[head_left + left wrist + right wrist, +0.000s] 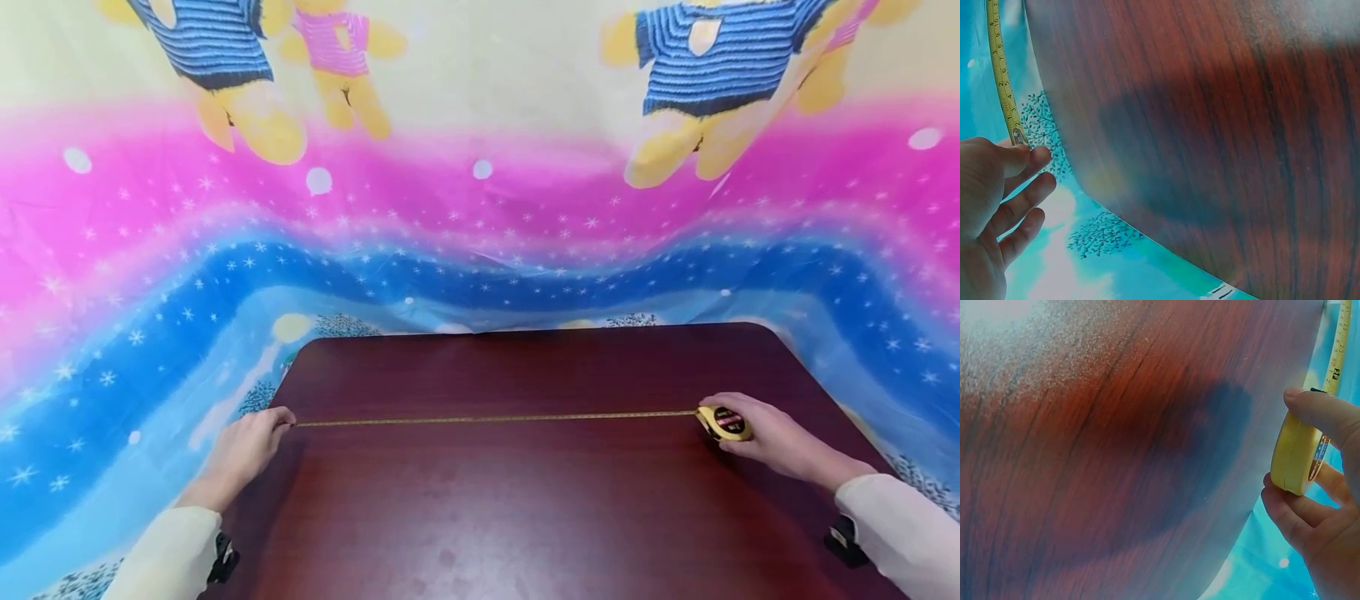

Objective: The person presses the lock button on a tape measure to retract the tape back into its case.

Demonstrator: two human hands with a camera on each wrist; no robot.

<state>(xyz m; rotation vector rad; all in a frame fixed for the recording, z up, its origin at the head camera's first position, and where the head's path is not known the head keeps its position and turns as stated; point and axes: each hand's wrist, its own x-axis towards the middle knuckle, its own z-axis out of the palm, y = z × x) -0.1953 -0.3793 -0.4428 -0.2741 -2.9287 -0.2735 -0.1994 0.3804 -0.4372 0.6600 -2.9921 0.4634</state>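
A yellow tape measure (724, 422) with a black and red label sits in my right hand (772, 437), gripped between thumb and fingers. Its blade (495, 418) runs out straight across the table to the left. My left hand (243, 450) pinches the blade's end between thumb and index finger, near the table's left edge. In the left wrist view the metal hook (1018, 136) shows at the fingertips, the other fingers loosely bent. The right wrist view shows the case (1294, 453) on its edge, with the blade leaving it beside the thumb.
Beneath the tape lies a dark red-brown wooden table (480, 500) with rounded corners. A patterned cloth (480, 217) with bears and snowflakes hangs behind it and along the sides. Dark devices sit under both wrists.
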